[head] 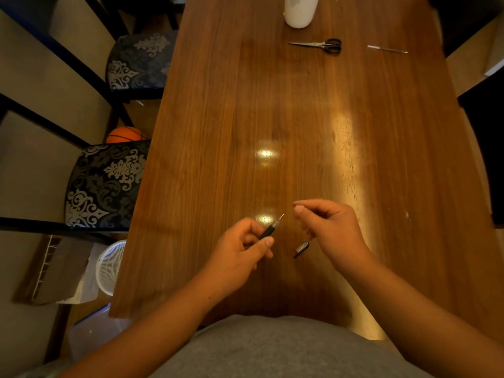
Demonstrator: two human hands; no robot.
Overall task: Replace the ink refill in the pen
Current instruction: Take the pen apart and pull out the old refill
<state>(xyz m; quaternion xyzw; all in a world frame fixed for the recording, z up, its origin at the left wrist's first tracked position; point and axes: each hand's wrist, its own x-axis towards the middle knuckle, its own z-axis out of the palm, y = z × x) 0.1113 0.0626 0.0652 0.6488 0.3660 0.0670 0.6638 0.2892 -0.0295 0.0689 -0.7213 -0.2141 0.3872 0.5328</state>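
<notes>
My left hand [240, 249] grips a black pen barrel [266, 232] just above the near part of the wooden table [218, 132]. A thin refill tip [280, 217] sticks out of the barrel's front end, pointing up and to the right. My right hand [332, 230] hovers just to the right of it, thumb and forefinger pinched together close to the tip, with nothing visible between them. A short dark and silver pen piece [302, 248] pokes out from under its curled lower fingers. A loose slim refill [387, 49] lies at the far right of the table.
Black-handled scissors [319, 45] and a white bottle [300, 10] are at the table's far end. Two patterned chairs [109, 184] stand along the left side, with an orange ball [126, 134] and a white basket [110, 266] on the floor.
</notes>
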